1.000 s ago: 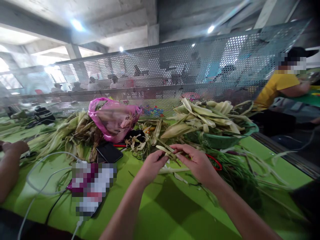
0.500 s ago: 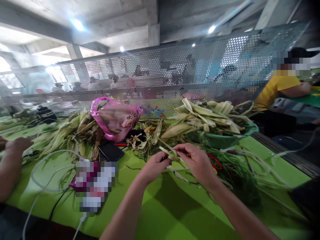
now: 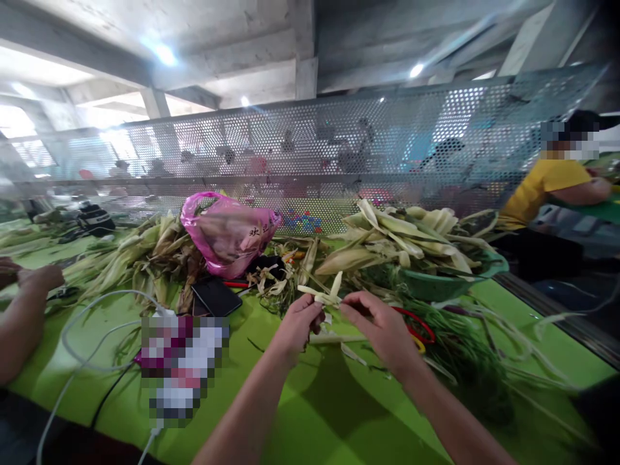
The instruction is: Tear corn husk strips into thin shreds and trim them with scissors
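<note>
From far off, through the head view, I had both hands up over the bare front of the green table (image 3: pixel 310 426). My left hand (image 3: pixel 305 316) was pinched small, with thumb and finger on the pale husk strips (image 3: pixel 336 285). My right hand (image 3: pixel 372 320) was nearly closed too, its fingertips on the right end of the same strips. One bit poked up and one poked left (a bit like a little cross). I think two pinches kept the thin bits from slipping apart.

The strips were in the air between my hands, lifted, I guess, so I could see them well. The big husk pile (image 3: pixel 416 232) sat up in a green basket (image 3: pixel 431 287), likely to stop it spreading. The red loop (image 3: pixel 421 320) lay just by my right hand, perhaps to be easy to reach.
</note>
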Demonstrator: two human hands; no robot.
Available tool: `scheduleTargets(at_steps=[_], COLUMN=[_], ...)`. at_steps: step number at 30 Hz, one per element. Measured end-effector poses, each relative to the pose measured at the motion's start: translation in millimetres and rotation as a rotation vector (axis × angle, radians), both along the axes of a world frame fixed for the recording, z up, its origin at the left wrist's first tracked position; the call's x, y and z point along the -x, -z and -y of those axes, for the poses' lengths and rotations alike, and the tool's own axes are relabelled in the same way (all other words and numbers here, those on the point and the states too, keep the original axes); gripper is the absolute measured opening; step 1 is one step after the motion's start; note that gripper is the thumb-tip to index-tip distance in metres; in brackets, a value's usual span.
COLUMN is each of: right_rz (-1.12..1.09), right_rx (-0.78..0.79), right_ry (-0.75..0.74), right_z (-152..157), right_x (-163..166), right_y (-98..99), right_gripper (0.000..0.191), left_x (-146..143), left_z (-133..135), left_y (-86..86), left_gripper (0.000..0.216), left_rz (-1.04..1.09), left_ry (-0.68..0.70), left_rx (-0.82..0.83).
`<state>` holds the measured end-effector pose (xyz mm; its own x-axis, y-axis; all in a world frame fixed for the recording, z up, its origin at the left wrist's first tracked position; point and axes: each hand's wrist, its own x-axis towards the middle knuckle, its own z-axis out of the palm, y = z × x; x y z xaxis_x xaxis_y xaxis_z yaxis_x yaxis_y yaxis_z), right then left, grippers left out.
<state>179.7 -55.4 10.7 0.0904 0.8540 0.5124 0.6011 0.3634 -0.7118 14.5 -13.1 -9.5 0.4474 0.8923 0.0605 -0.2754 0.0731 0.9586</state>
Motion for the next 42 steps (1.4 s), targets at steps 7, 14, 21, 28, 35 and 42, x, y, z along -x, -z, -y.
scheduleTargets(at_steps=[7,14,21,28,35,42], right_rz=[-0.020,-0.127,-0.489,-0.484,-0.271,0.276], right_rx=[0.216,0.262,0.402,0.291,0.193,-0.045], right_ry=[-0.095,-0.088,-0.236,-0.084,-0.025,-0.043], right_z=[-4,-9,-7,-9,-15,-9], right_x=[6,-5,2,0,-11,-9], right_y=[5.4,7.1,1.8,11.4,12.6,0.7], right_gripper=[0.031,0.032,0.034,0.033,0.040,0.014], left_x=[1,6,3,0,-1,-3], left_z=[2,1,4,10,8,5], left_y=[-1.6,-6.8,-7.2,-7.4,-4.6,6.1], left_gripper=[0.030,0.030,0.020,0.017,0.019,0.015], left_rz=[0.079,0.042,-0.106,-0.157,-0.217,-0.460], left_ry=[-0.010,-0.058,0.071,0.222,0.189,0.083], left_rx=[0.061,0.122,-0.025,-0.076,-0.175,-0.386])
